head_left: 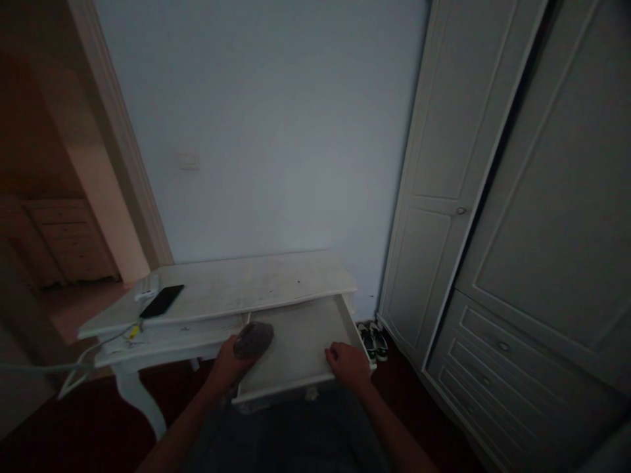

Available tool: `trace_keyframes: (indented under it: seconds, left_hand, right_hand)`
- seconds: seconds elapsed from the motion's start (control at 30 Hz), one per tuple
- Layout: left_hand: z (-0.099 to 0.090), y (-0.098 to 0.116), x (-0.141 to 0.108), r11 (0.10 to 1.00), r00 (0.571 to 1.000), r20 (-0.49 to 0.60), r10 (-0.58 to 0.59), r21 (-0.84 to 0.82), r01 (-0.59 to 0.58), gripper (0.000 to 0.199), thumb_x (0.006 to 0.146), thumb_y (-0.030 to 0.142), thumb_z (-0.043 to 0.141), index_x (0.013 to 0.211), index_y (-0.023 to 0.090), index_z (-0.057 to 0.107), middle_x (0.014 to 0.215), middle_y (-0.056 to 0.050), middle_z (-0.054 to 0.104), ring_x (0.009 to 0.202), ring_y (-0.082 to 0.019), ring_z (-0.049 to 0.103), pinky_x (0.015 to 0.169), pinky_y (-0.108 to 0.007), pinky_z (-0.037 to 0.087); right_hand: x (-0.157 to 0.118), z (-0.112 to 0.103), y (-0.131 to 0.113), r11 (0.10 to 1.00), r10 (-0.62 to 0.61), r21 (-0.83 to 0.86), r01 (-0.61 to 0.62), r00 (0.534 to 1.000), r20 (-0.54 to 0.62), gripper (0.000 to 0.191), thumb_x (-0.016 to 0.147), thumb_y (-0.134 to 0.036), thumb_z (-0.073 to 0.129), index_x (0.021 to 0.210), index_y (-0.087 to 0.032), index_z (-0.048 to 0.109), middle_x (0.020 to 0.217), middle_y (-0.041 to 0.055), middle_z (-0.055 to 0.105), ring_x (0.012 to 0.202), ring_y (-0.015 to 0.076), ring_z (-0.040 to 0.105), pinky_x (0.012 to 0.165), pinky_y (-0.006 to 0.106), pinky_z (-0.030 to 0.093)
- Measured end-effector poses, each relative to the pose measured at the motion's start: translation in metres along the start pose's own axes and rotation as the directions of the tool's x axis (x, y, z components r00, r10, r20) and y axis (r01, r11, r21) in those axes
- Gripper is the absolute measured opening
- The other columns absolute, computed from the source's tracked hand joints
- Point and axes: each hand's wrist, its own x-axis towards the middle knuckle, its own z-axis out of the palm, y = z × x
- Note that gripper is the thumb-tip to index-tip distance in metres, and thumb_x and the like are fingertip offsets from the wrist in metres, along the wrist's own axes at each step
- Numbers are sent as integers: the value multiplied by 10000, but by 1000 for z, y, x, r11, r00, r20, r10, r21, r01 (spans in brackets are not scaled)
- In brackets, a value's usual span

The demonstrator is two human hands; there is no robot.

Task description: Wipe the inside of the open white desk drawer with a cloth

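A white drawer [300, 338] is pulled out of the white table [256, 282], and its visible inside looks bare. My left hand [231, 364] holds a dark greyish, rounded object [254, 339] over the drawer's left side; its exact nature is too dim to tell. Over the drawer's right part is my right hand [348, 364], its fingers curled closed. Whether anything small is inside those fingers is hidden.
On the table's left end lie a black phone [162, 301] and a white power strip [146, 287] with cables. Dark shoes [373, 341] stand on the floor right of the drawer. A tall wardrobe [428, 263] is at the right.
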Motion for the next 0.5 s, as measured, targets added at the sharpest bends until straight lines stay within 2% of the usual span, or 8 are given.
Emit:
trace_keyframes:
  seconds: [0.13,0.23,0.33,0.4,0.5]
  left_hand:
    - [1,-5,-36,989,1000,17,-10,-148,13,509,710,537,724,1079,186,719,1063,-124,788,983,-311,750,886,-422,608]
    - [2,0,-46,981,997,30,-75,-176,79,494,709,548,732,1044,185,721,1020,-121,779,949,-309,741,866,-423,597]
    - [3,21,-49,997,997,80,-8,78,2,375,736,445,750,1035,220,764,1086,-116,755,1056,-338,697,921,-445,538]
    - [5,42,-52,953,987,151,61,284,-103,313,809,356,712,1106,285,779,1156,-99,734,1118,-331,670,957,-449,496]
    - [13,72,-57,897,972,201,118,399,-191,442,873,242,662,1295,361,720,1263,-86,698,1191,-302,638,1031,-449,454]
  right_hand:
    - [0,0,-1,1000,4,-2,-4,1000,-8,352,1074,-424,468,973,-247,756,1010,53,798,948,213,730,734,292,398]
    - [0,-1,-2,1000,11,-8,-11,1000,-11,349,1072,-425,474,972,-247,757,1006,54,798,944,212,730,732,290,400]
    - [1,0,-2,1000,16,-18,-16,1000,-15,362,1077,-427,468,951,-242,753,997,52,799,938,211,731,729,293,397]
    - [1,1,-2,999,22,-24,-23,1000,-17,371,1080,-432,464,946,-243,754,983,51,800,926,211,733,719,295,392]
    - [2,2,-1,999,30,-32,-31,999,-19,376,1086,-437,454,971,-249,758,988,56,800,927,210,733,710,292,386]
